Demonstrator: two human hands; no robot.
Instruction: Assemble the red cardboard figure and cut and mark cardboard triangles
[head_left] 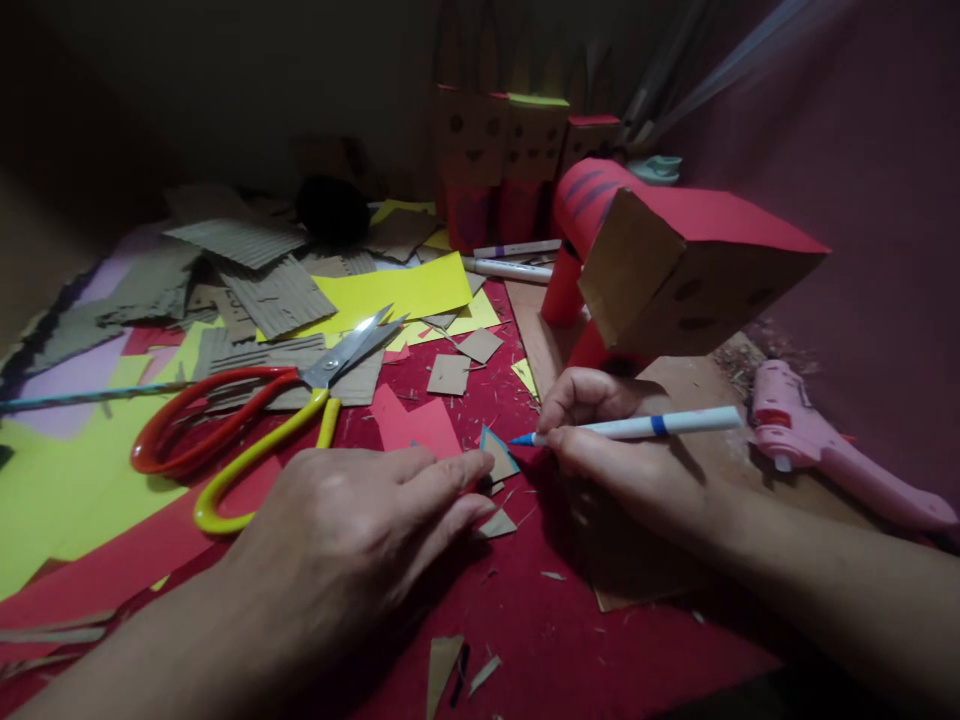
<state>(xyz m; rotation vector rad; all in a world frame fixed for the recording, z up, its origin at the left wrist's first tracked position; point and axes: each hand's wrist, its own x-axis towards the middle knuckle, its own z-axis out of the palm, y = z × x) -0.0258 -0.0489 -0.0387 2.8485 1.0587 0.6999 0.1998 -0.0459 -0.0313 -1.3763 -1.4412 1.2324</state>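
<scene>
A blue-tipped marker (pixel 630 424) is gripped between the thumb and fingers of my right hand (pixel 622 450), its tip pointing left. Just left of that tip lies a small cardboard triangle (pixel 501 458) with blue lines along its edges. The fingertips of my left hand (pixel 382 500) hold the triangle at its left side, covering part of it. Beneath and beside those fingers are pink-red paper pieces (pixel 420 425) and another small cardboard scrap (pixel 498 524). Scissors (pixel 330 370) with red and yellow handles lie open beyond my left hand.
A red-topped cardboard box-headed figure (pixel 705 270) stands beyond my right hand, with similar figures (pixel 471 140) at the back. On the right is a pink glue gun (pixel 817 430). Corrugated cardboard scraps (pixel 240 240), yellow paper (pixel 405 290) and white markers (pixel 514 270) lie about the red surface (pixel 570 640).
</scene>
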